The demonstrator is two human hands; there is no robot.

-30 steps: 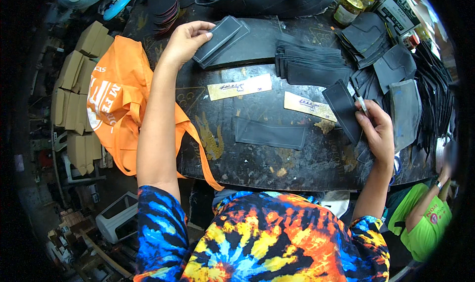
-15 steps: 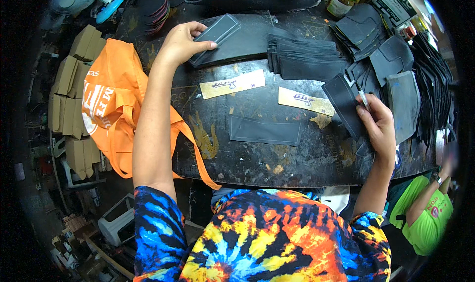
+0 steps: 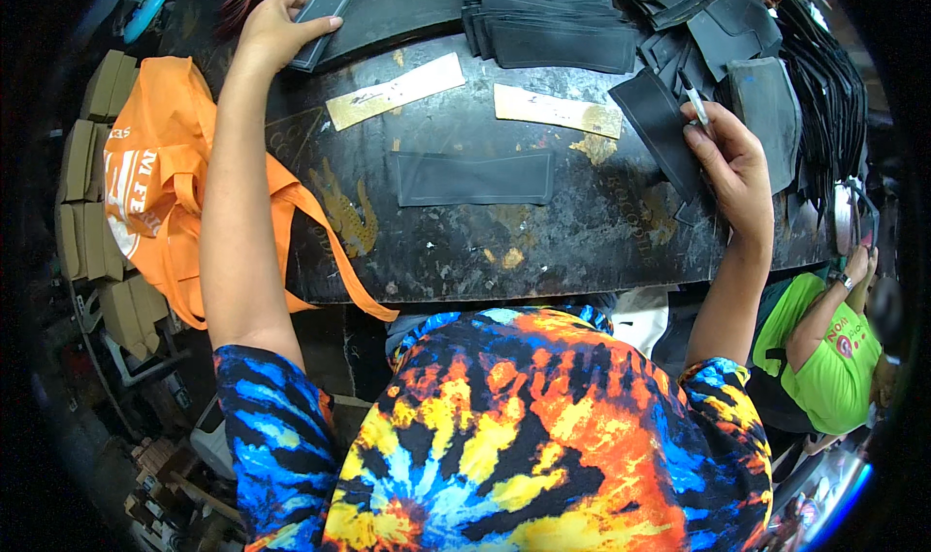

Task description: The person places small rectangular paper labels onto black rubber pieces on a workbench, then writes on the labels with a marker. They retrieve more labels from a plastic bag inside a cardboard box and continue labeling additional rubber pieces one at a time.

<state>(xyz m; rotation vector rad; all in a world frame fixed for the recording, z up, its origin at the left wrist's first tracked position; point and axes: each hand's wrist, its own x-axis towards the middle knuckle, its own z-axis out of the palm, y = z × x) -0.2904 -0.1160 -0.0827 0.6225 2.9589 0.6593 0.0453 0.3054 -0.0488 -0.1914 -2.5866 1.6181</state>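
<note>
My left hand (image 3: 272, 36) reaches to the far left of the table. Its thumb and fingers close round a small stack of dark rectangular leather pieces (image 3: 332, 1), which lies against a larger black slab (image 3: 412, 4). In my right hand (image 3: 734, 164), thumb and forefinger pinch a pen (image 3: 694, 106) with a pale barrel and dark end. Beside those fingers slants a black leather strip (image 3: 652, 114); whether the hand also grips it I cannot tell. A single black leather rectangle (image 3: 475, 180) lies flat between my arms. Beyond it rest two pale card strips (image 3: 396, 92) with handwriting.
Overlapping black leather pieces (image 3: 553, 38) lie at the far middle. More black pieces (image 3: 819, 96) crowd the right side, near a grey-black panel (image 3: 763, 116). An orange cloth bag (image 3: 160, 164) hangs at the table's left. A person in a green shirt (image 3: 832, 358) is at the right.
The whole view has shifted, so the table and its pieces appear higher and further left. My left hand stays on the stack, and the right still has the pen.
</note>
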